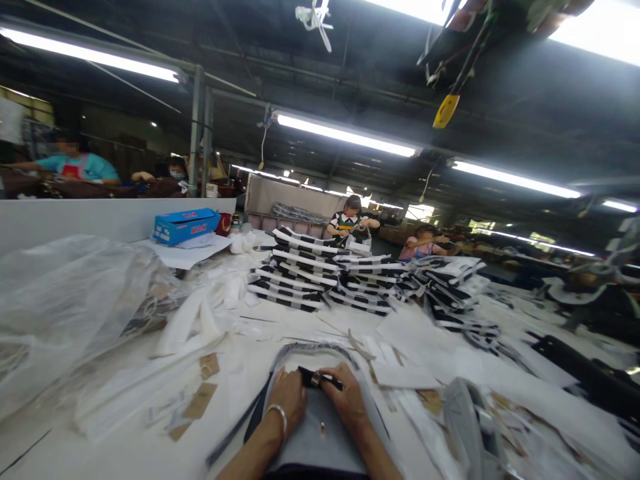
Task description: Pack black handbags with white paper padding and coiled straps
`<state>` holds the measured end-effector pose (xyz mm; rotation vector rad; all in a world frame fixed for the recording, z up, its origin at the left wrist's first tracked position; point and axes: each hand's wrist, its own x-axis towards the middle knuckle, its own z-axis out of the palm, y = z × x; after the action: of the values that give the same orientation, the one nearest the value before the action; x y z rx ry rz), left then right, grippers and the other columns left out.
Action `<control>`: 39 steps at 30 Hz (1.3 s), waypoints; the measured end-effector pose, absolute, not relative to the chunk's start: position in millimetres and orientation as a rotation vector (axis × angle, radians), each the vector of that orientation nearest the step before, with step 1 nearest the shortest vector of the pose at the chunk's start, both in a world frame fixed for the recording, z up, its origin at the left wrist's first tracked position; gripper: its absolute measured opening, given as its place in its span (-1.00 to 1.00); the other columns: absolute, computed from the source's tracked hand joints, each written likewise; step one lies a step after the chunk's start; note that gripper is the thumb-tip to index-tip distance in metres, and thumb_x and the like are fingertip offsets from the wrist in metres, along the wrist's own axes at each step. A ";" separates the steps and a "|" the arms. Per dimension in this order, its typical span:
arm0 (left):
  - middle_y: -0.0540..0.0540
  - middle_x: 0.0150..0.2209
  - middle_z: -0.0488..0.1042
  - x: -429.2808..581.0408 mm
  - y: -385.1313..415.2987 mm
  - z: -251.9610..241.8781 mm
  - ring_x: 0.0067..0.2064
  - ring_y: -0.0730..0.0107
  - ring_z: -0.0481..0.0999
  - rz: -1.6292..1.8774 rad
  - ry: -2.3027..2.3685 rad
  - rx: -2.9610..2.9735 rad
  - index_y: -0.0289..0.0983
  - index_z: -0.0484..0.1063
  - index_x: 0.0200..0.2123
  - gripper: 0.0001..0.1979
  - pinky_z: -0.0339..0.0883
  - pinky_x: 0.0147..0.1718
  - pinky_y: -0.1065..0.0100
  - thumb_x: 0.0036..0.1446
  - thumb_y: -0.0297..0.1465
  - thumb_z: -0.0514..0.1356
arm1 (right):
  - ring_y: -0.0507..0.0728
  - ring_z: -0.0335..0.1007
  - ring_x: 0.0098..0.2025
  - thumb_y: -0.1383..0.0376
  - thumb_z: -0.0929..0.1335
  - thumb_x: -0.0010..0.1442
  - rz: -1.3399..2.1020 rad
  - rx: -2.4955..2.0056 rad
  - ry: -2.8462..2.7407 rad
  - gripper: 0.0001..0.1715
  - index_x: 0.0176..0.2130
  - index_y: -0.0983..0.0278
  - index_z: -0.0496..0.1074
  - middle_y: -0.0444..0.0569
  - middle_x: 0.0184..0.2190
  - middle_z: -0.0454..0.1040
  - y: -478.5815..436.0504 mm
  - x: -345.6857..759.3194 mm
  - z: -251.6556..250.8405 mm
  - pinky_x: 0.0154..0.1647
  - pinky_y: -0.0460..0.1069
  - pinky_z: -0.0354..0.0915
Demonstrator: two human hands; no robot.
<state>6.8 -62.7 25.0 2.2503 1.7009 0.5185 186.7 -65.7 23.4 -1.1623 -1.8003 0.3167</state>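
Observation:
A grey bag piece (305, 440) with a rounded top and dark edging lies on the table in front of me. Over its upper part, both hands are closed on a short black strap (306, 375) that carries a small metal buckle. My left hand (290, 402), with a bracelet at the wrist, grips the strap's left side, its fingertips partly hidden. The right end, beside the buckle, is pinched in my right hand (347, 397). Lower on the grey panel sits a small metal fitting (323, 429).
Stacks of black-and-white pieces (300, 273) stand across the table. Clear plastic sheeting (75, 300) and a blue box (185, 225) are at left. A grey tape dispenser (470, 427) stands at right, near white sheets (405, 373) and brown scraps (200, 400). Several people work beyond.

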 end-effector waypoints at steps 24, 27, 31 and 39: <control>-0.15 -0.11 0.43 -3.4 -54.2 11.8 0.01 0.29 0.41 0.916 1.465 1.996 -0.29 0.33 -0.16 -0.55 0.24 0.07 0.24 -0.08 -0.79 -0.02 | 0.16 0.52 -0.05 0.29 0.37 0.19 0.471 -1.131 -2.167 -0.79 -0.16 0.18 0.57 -0.06 -0.16 0.61 -129.5 194.5 68.3 0.08 0.10 0.37; -0.12 -0.16 0.44 -4.6 -55.0 11.9 -0.03 0.30 0.43 1.003 1.440 1.973 -0.29 0.34 -0.19 -0.54 0.28 0.04 0.24 -0.11 -0.80 -0.04 | 0.18 0.52 -0.02 0.32 0.38 0.17 0.521 -1.146 -2.226 -0.79 -0.17 0.18 0.57 -0.08 -0.17 0.61 -136.3 197.0 69.0 0.09 0.11 0.37; -0.12 -0.21 0.44 -4.4 -58.1 13.9 -0.08 0.29 0.44 1.076 1.441 1.965 -0.30 0.36 -0.22 -0.56 0.31 0.01 0.23 -0.11 -0.79 -0.04 | 0.16 0.51 -0.01 0.35 0.35 0.20 0.526 -1.194 -2.302 -0.79 -0.17 0.17 0.53 -0.12 -0.19 0.61 -140.0 196.1 72.3 0.06 0.06 0.37; -0.11 -0.24 0.43 -3.1 -59.6 14.7 -0.12 0.30 0.43 1.038 1.452 1.988 -0.30 0.37 -0.25 -0.61 0.30 -0.02 0.25 -0.07 -0.77 -0.03 | 0.16 0.49 0.03 0.37 0.35 0.20 0.537 -1.143 -2.344 -0.81 -0.22 0.16 0.55 -0.14 -0.17 0.61 -139.7 193.2 71.7 0.10 0.07 0.36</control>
<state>-3.1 -59.6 14.7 1.9881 1.4524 1.0382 193.2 -139.7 71.7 -1.1426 -2.3443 0.5374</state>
